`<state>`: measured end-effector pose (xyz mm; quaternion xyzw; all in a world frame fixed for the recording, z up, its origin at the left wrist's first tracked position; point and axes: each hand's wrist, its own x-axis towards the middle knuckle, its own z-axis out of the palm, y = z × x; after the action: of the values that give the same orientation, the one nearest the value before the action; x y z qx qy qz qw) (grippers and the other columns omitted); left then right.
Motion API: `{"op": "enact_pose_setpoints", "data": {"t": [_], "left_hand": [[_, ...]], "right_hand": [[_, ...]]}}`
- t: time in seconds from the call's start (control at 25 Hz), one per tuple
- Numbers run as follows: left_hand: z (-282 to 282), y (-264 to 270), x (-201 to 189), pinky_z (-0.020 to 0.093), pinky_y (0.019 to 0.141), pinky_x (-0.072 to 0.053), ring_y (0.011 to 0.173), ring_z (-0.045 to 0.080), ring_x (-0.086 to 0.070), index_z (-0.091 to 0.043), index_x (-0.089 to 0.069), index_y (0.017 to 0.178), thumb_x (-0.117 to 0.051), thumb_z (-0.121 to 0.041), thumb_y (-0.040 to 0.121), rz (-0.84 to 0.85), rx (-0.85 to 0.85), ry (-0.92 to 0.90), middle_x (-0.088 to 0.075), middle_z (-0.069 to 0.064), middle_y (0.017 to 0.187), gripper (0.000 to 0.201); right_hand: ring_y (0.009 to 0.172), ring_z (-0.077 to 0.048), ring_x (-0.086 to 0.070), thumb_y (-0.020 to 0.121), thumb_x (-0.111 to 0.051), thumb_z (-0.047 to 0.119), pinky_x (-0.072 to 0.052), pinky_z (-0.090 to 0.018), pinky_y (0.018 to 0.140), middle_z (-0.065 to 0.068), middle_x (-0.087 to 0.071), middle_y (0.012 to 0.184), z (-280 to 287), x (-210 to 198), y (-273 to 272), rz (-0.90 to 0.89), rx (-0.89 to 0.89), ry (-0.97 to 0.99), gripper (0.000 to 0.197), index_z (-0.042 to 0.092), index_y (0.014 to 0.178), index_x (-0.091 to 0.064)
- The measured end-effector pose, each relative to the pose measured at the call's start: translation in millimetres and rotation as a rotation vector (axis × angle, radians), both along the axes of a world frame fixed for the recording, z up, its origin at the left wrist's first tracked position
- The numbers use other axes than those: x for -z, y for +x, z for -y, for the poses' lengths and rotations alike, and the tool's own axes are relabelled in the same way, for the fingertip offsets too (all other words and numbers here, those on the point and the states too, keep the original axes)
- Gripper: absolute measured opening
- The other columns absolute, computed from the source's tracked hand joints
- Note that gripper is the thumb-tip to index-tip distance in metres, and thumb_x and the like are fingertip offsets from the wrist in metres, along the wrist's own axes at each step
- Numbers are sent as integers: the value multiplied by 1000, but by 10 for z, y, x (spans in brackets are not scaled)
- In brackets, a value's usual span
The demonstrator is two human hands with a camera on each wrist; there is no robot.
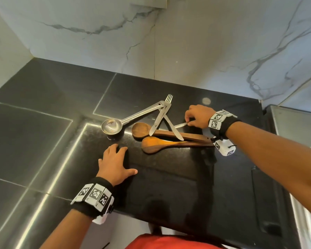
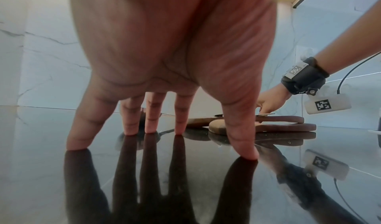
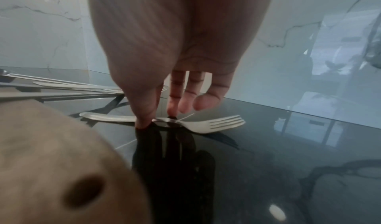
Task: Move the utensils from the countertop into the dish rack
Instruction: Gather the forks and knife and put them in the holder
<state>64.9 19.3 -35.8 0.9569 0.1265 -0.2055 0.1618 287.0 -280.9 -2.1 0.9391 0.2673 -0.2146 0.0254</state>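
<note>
Several utensils lie in a loose pile on the black countertop (image 1: 169, 177). There is a steel ladle (image 1: 113, 125), a fork (image 1: 169, 98) crossed with another steel piece (image 1: 157, 121), and two wooden spoons (image 1: 140, 129) (image 1: 152, 145) with handles pointing right. A second fork (image 3: 216, 123) lies at the pile's right side, tines pointing away from it. My right hand (image 1: 187, 123) pinches its neck between thumb and forefinger (image 3: 158, 119). My left hand (image 1: 122, 159) stands on the counter in front of the ladle, its spread fingertips (image 2: 149, 128) pressing the surface and holding nothing.
A marble wall (image 1: 187, 42) rises close behind the pile. A steel surface (image 1: 294, 126) adjoins the counter at the right. A wooden handle end with a hole (image 3: 62, 162) sits just under my right wrist. The counter's front edge (image 1: 169, 230) runs near my body.
</note>
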Motion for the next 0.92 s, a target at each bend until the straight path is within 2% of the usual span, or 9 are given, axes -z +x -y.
{"op": "enact_pose_setpoints", "data": {"t": [0.12, 0.24, 0.32, 0.4, 0.48, 0.56, 0.68, 0.8, 0.92], "left_hand": [[6, 5, -5, 64, 116, -25, 151, 32, -14, -28, -32, 152, -80, -58, 69, 3, -7, -19, -19, 9, 162, 101], [0, -12, -22, 62, 116, -26, 151, 32, -16, -29, -33, 152, -79, -58, 70, -10, -18, -29, -20, 8, 162, 98], [16, -24, -73, 57, 114, -34, 146, 29, -28, -30, -41, 148, -76, -56, 74, 13, -26, -38, -31, 6, 157, 86], [67, -37, -172, 50, 105, -45, 132, 24, -46, -29, -52, 139, -71, -52, 81, 114, -27, -105, -49, 1, 144, 66], [194, -34, -302, 41, 101, -48, 121, 17, -55, -27, -60, 132, -69, -44, 86, 264, -22, -227, -59, -5, 131, 50], [390, -29, -458, 34, 101, -47, 118, 8, -56, -26, -62, 130, -68, -38, 89, 381, -17, -358, -63, -10, 127, 43], [650, 22, -571, 28, 96, -50, 114, 0, -61, -27, -62, 132, -68, -37, 90, 420, 1, -503, -68, -14, 123, 43], [752, 51, -567, 32, 78, -58, 83, 5, -72, -24, -75, 110, -66, -28, 93, 380, -65, -576, -78, -8, 89, 20], [664, 38, -577, 32, 75, -61, 76, 17, -76, -24, -75, 101, -61, -14, 97, 333, -296, -712, -78, 3, 81, 18]], "right_hand": [[95, -18, -58, 91, -65, 31, -51, -38, 85, 8, -56, 94, 109, 5, 82, 5, -36, -33, 4, 29, 92, -62], [90, -18, -63, 94, -59, 32, -48, -36, 82, 8, -64, 89, 300, -53, 110, 39, -25, -11, 3, 31, 97, -59], [86, -16, -60, 95, -59, 29, -51, -40, 85, 7, -64, 90, 399, -184, 110, 64, -5, 139, 8, 30, 102, -62], [85, -15, -57, 95, -61, 26, -52, -40, 82, 7, -61, 91, 398, -366, 74, 72, -39, 299, 12, 29, 105, -67], [87, -11, -57, 95, -63, 29, -49, -32, 79, 11, -61, 93, 263, -575, -37, 12, -161, 331, 14, 30, 106, -71], [88, -6, -57, 94, -64, 34, -46, -24, 78, 15, -61, 93, -1, -713, -247, -95, -322, 293, 14, 31, 105, -72], [79, -3, -60, 93, -65, 32, -45, -19, 71, 14, -69, 89, -475, -771, -579, -163, -536, 338, 13, 29, 100, -76], [75, -7, -64, 87, -70, 26, -52, -25, 72, 8, -74, 86, -792, -776, -748, -220, -620, 452, 12, 24, 96, -78], [83, -9, -64, 85, -72, 24, -53, -26, 76, 5, -73, 92, -905, -742, -641, -153, -550, 602, 16, 20, 100, -77]]}}
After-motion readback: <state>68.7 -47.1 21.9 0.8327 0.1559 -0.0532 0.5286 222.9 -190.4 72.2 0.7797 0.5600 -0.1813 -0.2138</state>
